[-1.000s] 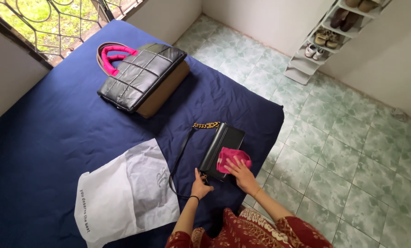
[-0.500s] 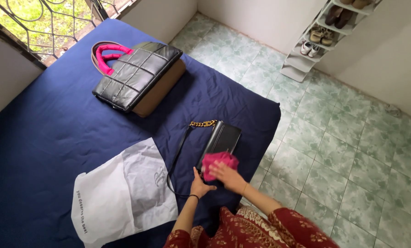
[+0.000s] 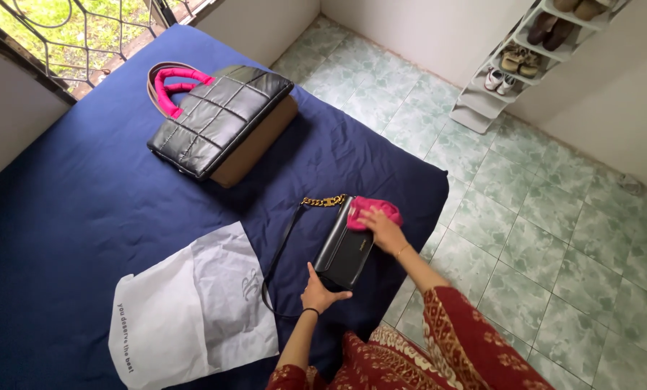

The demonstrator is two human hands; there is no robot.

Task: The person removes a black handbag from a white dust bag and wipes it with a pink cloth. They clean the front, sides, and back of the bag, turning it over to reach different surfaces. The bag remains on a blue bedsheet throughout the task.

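Two hands work on a small black purse (image 3: 345,250) lying near the blue mattress's (image 3: 71,217) edge: the left hand (image 3: 318,292) grips its near end, the right hand (image 3: 383,230) presses a pink cloth (image 3: 370,209) onto its far end. The strap's (image 3: 279,253) lower loop is hard to trace; beside the purse lies a white dust bag (image 3: 186,310).

Only one package in view: a flat white dust bag (image 3: 193,318), roughly rectangular, lying creased on the dark blue bedcover (image 3: 63,217). Faint grey emblem near its middle, a line of small dark print along the near left edge. Placed just left of the small black purse (image 3: 344,253), apart from it. No labels standing alone, no signs, no screens.
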